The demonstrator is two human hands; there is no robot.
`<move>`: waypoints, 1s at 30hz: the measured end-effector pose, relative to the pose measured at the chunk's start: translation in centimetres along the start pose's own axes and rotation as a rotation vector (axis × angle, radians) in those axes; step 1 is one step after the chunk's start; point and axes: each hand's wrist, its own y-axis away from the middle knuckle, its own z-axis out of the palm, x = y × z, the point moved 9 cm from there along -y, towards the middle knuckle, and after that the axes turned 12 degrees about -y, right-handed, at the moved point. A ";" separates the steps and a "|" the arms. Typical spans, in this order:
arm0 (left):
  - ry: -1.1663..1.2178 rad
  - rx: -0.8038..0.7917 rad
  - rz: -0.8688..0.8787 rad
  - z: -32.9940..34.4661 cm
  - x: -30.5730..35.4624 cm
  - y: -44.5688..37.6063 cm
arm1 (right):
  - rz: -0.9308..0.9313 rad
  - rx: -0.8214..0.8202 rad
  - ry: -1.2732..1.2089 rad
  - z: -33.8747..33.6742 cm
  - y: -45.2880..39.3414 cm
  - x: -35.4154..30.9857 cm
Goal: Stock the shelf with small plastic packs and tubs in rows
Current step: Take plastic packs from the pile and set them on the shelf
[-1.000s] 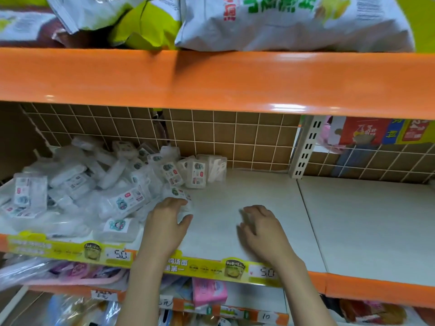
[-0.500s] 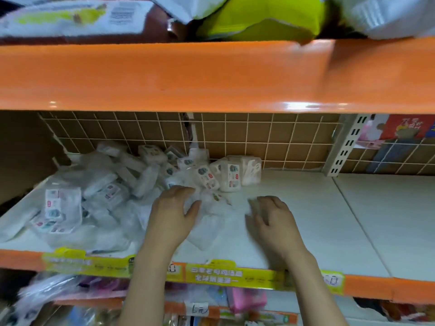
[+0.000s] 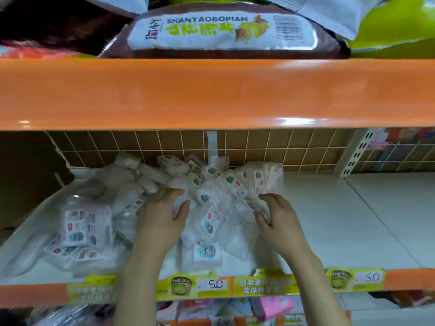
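On the shelf (image 3: 341, 222), both hands' spread fingers (image 3: 175, 192) rest atop the loose plastic packs (image 3: 209, 220)

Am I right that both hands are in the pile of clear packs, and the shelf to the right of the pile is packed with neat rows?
Not quite. In the head view both the left hand and right hand are in the pile of clear packs, but the shelf to the pile's right is bare: no rows there.
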 end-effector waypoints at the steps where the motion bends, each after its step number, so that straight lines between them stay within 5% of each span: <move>1: 0.009 -0.004 0.010 0.3 0.5 -0.1 | 0.006 0.006 0.011 -0.3 0.0 0.3; 10: 0.048 -0.001 0.102 0.2 3.5 -1.8 | 0.044 -0.005 0.090 -1.3 -3.4 3.2; 23: -0.003 0.052 0.084 -0.2 3.8 -1.6 | 0.080 -0.342 0.351 0.3 -12.8 7.2; 30: -0.033 0.024 0.098 1.0 4.7 -1.4 | 0.016 -0.158 0.379 -0.8 -12.0 6.9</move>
